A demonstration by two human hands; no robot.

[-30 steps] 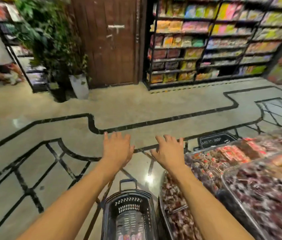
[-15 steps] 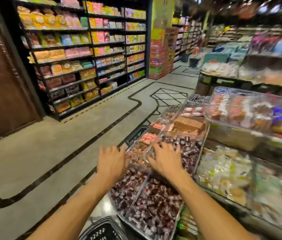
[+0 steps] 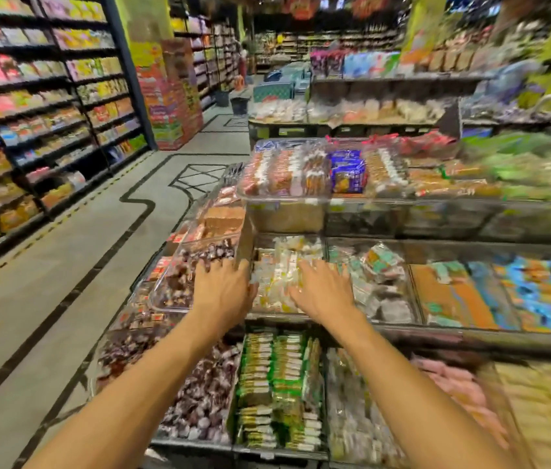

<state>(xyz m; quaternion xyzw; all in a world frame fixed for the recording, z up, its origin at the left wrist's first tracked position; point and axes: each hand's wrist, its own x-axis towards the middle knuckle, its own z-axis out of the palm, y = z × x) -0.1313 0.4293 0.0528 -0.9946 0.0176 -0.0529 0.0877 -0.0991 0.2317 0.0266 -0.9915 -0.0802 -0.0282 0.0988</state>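
Two bare hands stretch over the counter (image 3: 402, 328), both empty with fingers spread. The left hand (image 3: 221, 287) hangs above the corner where dark wrapped sweets (image 3: 182, 279) meet pale wrapped sweets (image 3: 277, 265); the right hand (image 3: 323, 289) lies over the pale ones, contact unclear.

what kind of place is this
Most likely a supermarket's loose-sweets section: tall black shelves stacked with colourful packets line the aisle, clear plastic bins hold heaps of wrapped sweets, and the left hand and right hand reach over pale wrapped sweets.
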